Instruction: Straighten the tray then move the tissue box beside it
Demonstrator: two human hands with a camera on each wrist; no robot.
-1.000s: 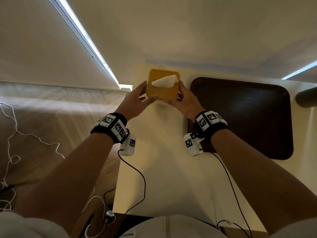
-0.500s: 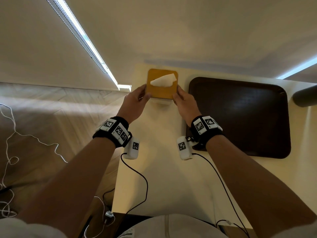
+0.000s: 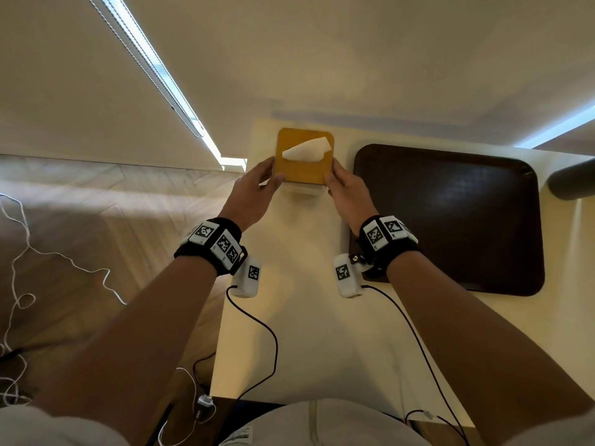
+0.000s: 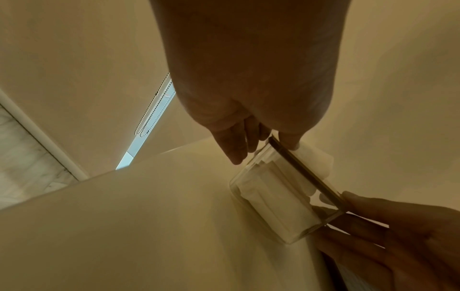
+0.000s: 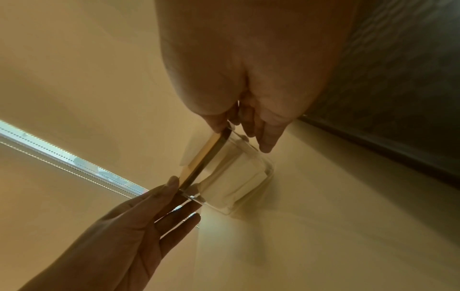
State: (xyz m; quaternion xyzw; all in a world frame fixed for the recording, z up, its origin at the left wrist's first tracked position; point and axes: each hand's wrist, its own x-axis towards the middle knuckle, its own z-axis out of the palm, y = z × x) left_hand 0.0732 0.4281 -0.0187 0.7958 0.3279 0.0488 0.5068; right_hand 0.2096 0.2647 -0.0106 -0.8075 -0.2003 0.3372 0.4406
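The tissue box (image 3: 302,172) has a wooden lid, a clear body and a white tissue (image 3: 307,151) sticking out. It stands at the table's far left corner. My left hand (image 3: 254,188) holds its left near corner, thumb on the lid. My right hand (image 3: 346,191) holds its right near corner the same way. The dark brown tray (image 3: 450,220) lies flat just to the right, a narrow gap from the box. The left wrist view shows my left hand (image 4: 248,128) at the lid edge of the box (image 4: 276,200). In the right wrist view my right hand (image 5: 248,118) grips the box (image 5: 236,177).
The cream table (image 3: 306,333) ends close to the left of the box, above a wooden floor with loose white cables (image 3: 19,252). A wall with a blind stands right behind the table. A dark rounded object (image 3: 573,181) juts in at the right edge.
The box has shifted slightly left and now sits squarer to the tray. Both hands stayed on it and have slid to its near corners.
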